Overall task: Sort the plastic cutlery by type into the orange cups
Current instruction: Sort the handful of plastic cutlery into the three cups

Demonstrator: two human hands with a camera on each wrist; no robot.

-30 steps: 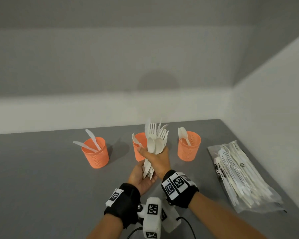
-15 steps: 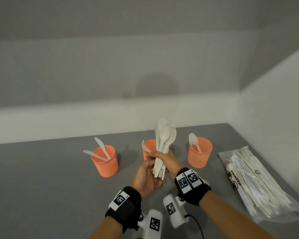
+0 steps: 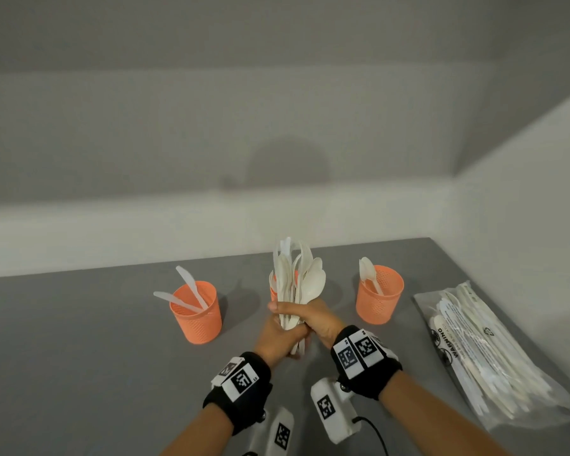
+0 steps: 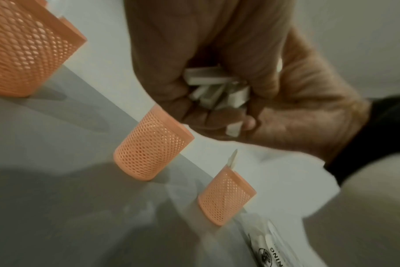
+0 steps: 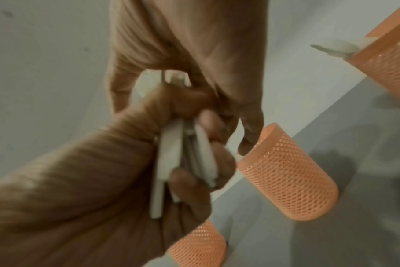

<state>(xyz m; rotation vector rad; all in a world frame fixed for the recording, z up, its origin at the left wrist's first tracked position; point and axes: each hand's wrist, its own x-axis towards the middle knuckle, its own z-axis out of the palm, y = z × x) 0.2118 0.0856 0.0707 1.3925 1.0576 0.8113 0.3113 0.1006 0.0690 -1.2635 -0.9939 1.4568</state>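
A: We log both hands at lower centre of the head view, stacked on one bundle of white plastic cutlery (image 3: 297, 284). The left hand (image 3: 278, 337) sits lower, fingers curled round the handle ends; the right hand (image 3: 313, 319) sits just above it, fingers wrapped round the same handles.

B: Agreed. From the left wrist camera we see the squared handle tips (image 4: 215, 90) poking out between the curled fingers of both hands. Bundle stands roughly upright, spoon bowls on top; other types in it we cannot sort out.

A: Cups next. Three orange mesh cups in a row across the middle of the head view. The left cup (image 3: 196, 312) holds two knives (image 3: 186, 294) leaning left.

B: The middle cup (image 3: 273, 292) is mostly hidden behind the bundle; contents unclear to us. The right cup (image 3: 379, 296) holds spoons (image 3: 367, 274).

A: At the right edge, on the grey table (image 3: 79, 357), we note a clear plastic bag (image 3: 494, 353) of more white cutlery, lying flat, well apart from the cups.

B: Black wrist bands with printed markers on both arms.
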